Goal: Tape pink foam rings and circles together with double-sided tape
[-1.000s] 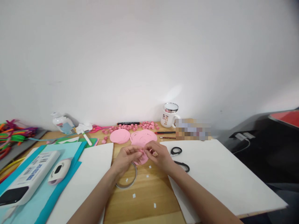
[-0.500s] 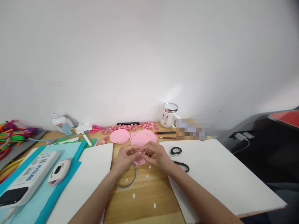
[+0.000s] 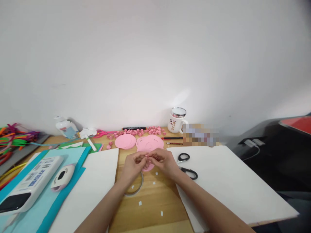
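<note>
My left hand [image 3: 132,165] and my right hand [image 3: 163,162] meet over the wooden table, fingertips almost touching. Between them they pinch a small piece of pink paper [image 3: 147,156], mostly hidden by the fingers. Just beyond lie flat pink paper circles [image 3: 153,141] in an overlapping pile, with another stack of circles [image 3: 124,141] to its left. Below my left wrist rests a thin roll of tape [image 3: 141,183], partly covered by the forearm. Black-handled scissors [image 3: 191,173] lie beside my right wrist, their blades hidden. Several small rolled pink paper buds [image 3: 155,130] sit at the back.
White sheets [image 3: 233,181] flank the work area. A mug [image 3: 175,124], pencil [image 3: 175,143] and black marker [image 3: 134,128] stand or lie near the wall. At left are a white power strip [image 3: 36,181], a small white device [image 3: 63,177], a bottle [image 3: 66,128] and pipe cleaners [image 3: 17,139].
Both hands stay together on the pink paper, with the left wrist and fingers shifting slightly. The whole view has moved a little; nothing else visibly differs.
</note>
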Demonstrator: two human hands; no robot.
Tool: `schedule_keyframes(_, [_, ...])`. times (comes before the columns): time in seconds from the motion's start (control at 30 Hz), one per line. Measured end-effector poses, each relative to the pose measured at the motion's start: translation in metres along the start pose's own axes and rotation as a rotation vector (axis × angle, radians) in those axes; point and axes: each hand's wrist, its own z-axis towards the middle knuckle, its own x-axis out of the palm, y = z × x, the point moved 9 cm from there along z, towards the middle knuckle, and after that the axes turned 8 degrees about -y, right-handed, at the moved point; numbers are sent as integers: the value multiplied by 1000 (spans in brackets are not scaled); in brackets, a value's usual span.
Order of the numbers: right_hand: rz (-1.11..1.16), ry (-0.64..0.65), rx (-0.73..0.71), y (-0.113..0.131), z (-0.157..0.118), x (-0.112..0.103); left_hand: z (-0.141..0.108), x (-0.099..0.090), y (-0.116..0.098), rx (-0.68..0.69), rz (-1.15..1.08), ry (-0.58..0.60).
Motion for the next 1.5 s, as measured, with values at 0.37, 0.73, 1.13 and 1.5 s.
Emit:
schedule_keyframes(0.37, [10,-53,41,-3,-2,-2,-5,1,-3,7,-15,-39])
schedule_keyframes(0.73, [347,-17,457,-34,-4,5,-2,1,-1,-30,14,-32])
schedule_keyframes(1.13, [380,14,492,-37,-6,9,-5,5,-14,229,260,28])
schedule_keyframes(1.5, [468,65,526,-43,-12,19,-10,5,-19,494,513,17])
